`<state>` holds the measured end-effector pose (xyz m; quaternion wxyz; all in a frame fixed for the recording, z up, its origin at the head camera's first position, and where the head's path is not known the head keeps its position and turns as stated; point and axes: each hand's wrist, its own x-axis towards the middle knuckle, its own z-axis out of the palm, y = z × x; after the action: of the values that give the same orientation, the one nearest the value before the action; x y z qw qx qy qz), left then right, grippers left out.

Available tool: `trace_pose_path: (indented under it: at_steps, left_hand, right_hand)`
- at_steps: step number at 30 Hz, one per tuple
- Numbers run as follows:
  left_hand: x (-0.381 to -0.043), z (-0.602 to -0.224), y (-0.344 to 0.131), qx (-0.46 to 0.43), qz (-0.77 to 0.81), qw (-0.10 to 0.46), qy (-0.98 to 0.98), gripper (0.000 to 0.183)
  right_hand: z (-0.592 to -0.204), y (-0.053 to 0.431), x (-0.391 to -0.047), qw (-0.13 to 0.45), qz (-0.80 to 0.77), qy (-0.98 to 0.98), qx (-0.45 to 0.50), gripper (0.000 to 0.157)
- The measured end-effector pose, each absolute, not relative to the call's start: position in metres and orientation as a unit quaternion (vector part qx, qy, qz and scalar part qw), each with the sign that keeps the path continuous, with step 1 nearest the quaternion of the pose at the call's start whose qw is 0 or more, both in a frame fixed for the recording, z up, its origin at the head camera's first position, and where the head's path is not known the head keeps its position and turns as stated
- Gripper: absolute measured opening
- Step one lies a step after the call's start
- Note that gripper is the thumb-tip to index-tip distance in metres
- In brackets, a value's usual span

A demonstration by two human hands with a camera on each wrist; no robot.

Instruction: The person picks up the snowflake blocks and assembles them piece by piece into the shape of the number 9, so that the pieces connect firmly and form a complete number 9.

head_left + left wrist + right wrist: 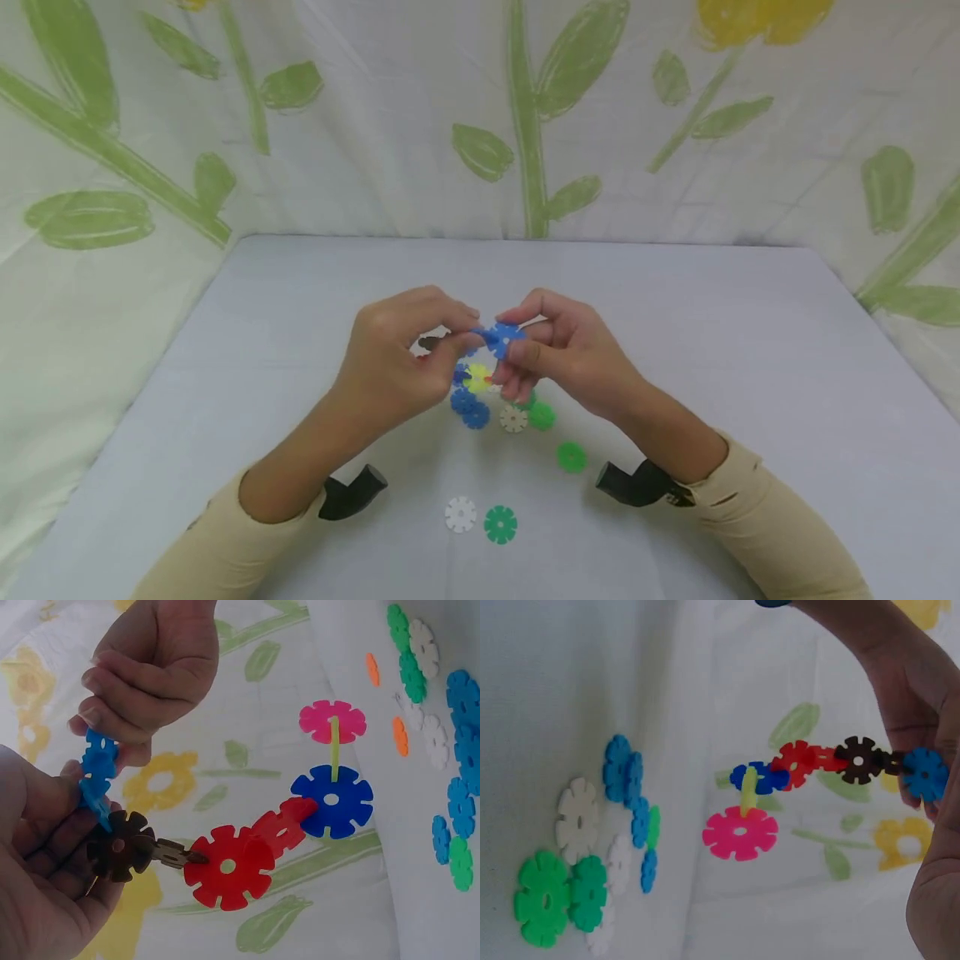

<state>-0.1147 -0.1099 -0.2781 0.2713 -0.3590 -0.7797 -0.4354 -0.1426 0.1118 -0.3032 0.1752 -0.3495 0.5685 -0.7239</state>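
Note:
My left hand (pixel 408 346) pinches a blue notched disc at the upper end of a chain of slotted plastic snowflake discs. Between the thumb and fingers of my right hand (pixel 566 350) is another blue snowflake disc (pixel 506 341), touching the left one; whether their slots interlock I cannot tell. In the left wrist view the chain runs from blue to a dark brown disc (pixel 120 846), then a red disc (pixel 229 868), a dark blue disc (pixel 331 801), a yellow one seen edge-on (pixel 335 750) and a pink disc (pixel 332 721). The chain hangs below the hands.
Loose discs lie on the white table (pixel 675 317): several blue ones (pixel 476 415), green ones (pixel 572 457) and white ones (pixel 460 515), plus orange ones (pixel 401 736). A cloth (pixel 390 125) painted with flowers stands behind the table. Black wrist mounts (pixel 354 492) sit at both sleeves.

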Motion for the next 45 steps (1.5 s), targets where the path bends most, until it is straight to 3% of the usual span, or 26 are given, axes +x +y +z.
trace_pose_path:
  at_steps: [7, 13, 16, 24, 30, 37, 45]
  left_hand:
    - [-0.115, -0.269, -0.114, -0.377, -0.452, 0.177, -0.789, 0.013]
    - [-0.117, -0.272, -0.116, -0.351, -0.46, 0.057, -0.813, 0.046]
    - [-0.118, -0.274, -0.117, -0.351, -0.465, 0.022, -0.812, 0.05]
    - [-0.12, -0.271, -0.123, -0.322, -0.444, 0.047, -0.835, 0.046]
    - [-0.117, -0.264, -0.129, -0.283, -0.469, 0.053, -0.835, 0.043]
    - [-0.115, -0.262, -0.127, -0.302, -0.482, 0.048, -0.821, 0.043]
    - [-0.116, -0.265, -0.126, -0.368, -0.478, 0.041, -0.796, 0.043]
  right_hand:
    - [-0.299, 0.113, -0.143, 0.156, -0.713, 0.567, -0.382, 0.021]
    - [-0.296, 0.113, -0.142, 0.162, -0.707, 0.564, -0.396, 0.028]
    - [-0.298, 0.111, -0.142, 0.176, -0.709, 0.562, -0.388, 0.028]
    - [-0.305, 0.112, -0.152, 0.145, -0.679, 0.628, -0.352, 0.016]
    - [-0.323, 0.111, -0.165, 0.106, -0.44, 0.791, -0.412, 0.007]
    - [-0.345, 0.094, -0.154, 0.158, -0.164, 0.863, -0.451, 0.027]
    - [-0.356, 0.082, -0.145, 0.11, -0.133, 0.889, -0.423, 0.05]
